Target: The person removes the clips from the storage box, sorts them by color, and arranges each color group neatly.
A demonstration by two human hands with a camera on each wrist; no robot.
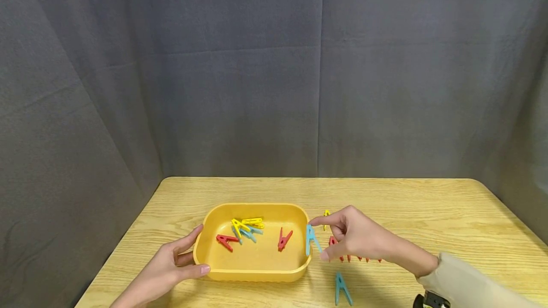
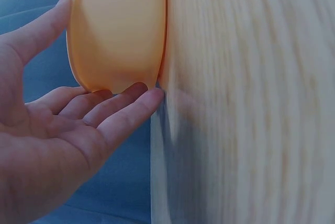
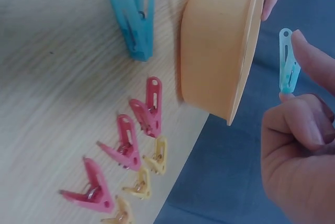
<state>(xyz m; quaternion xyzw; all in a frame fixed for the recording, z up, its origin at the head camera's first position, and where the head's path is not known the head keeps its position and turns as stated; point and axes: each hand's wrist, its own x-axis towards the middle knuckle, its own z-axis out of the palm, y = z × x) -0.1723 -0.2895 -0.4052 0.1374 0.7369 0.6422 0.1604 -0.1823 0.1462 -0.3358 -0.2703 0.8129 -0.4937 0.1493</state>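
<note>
A light blue clothespin [image 1: 308,239] is pinched at its ends between the thumb and index finger of my right hand [image 1: 364,239]. It hangs over the right rim of a yellow plastic tub [image 1: 252,275]. My left hand [image 1: 164,267] touches the tub's left end, thumb at the near corner and fingers, nearly straight in the left wrist view, against the wall. Inside the tub lie red clothespins [image 1: 227,241], yellow clothespins [image 1: 251,221] and blue ones partly covered by the yellow. Another blue clothespin [image 1: 340,290] rests on the table, nearer than my right hand.
Right of the tub, red clothespins [image 3: 125,143] stand in a row, with yellow clothespins [image 3: 140,185] in another row beside them; my right hand partly hides both in the head view. The wooden table [image 1: 428,203] ends before a grey curtain [image 1: 239,108].
</note>
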